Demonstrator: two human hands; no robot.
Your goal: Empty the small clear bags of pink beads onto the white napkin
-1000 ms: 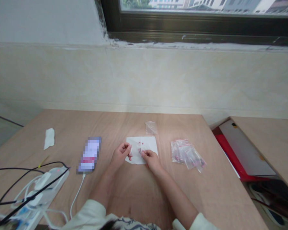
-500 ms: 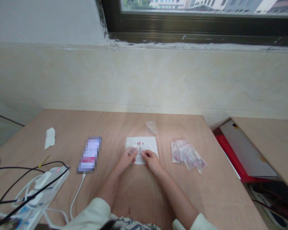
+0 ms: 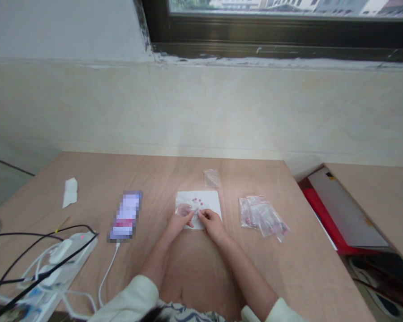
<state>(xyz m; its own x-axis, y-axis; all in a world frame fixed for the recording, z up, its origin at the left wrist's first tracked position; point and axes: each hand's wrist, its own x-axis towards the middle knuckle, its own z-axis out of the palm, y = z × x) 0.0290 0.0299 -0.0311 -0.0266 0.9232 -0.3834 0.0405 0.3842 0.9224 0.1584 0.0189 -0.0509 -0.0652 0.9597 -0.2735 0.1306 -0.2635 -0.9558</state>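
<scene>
A white paper sheet (image 3: 206, 200) lies on the wooden table (image 3: 174, 179) with a few small red beads on it. My left hand (image 3: 179, 221) and my right hand (image 3: 211, 222) meet at the sheet's near edge. Both pinch the mouth of a small clear plastic bag (image 3: 184, 209) that lies on the paper's left part. The fingers of both hands are pressed together on it. Another empty clear bag (image 3: 211, 178) lies just beyond the sheet.
A pile of small zip bags (image 3: 262, 217) with red contents lies to the right. A phone (image 3: 125, 214) on a white cable, a power strip (image 3: 55, 264) with cables and a paper scrap (image 3: 69, 192) lie left. Red folders (image 3: 336, 214) sit at the table's right edge.
My left hand moved right from the sheet's left edge to meet my right hand at the small bag. My right hand has barely shifted.
</scene>
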